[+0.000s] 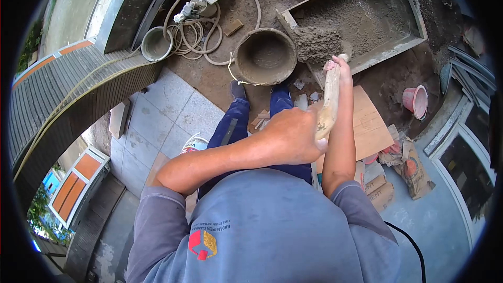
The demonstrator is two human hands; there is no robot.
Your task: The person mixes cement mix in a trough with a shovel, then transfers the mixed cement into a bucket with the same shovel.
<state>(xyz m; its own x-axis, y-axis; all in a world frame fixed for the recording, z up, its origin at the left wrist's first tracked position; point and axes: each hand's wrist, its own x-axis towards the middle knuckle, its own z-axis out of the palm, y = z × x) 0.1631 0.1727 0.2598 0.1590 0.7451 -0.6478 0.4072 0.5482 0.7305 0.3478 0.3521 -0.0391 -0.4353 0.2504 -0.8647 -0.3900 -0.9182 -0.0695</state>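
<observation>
While bucket (249,55) grimy, mortar (317,42) in trough (389,55).

Grey short-sleeved shirt (283,220): upside-down dark lettering "BADAN PENGAWA", end unclear; smaller line beneath starts "KOTA", rest too small to read surely. Beside lettering, red-and-gold cube-like emblem (203,245). Brown paper sack with dark print (381,193): "MENT" legible. White round tub with coloured label (194,144): starts "Vi", remainder unclear.
</observation>
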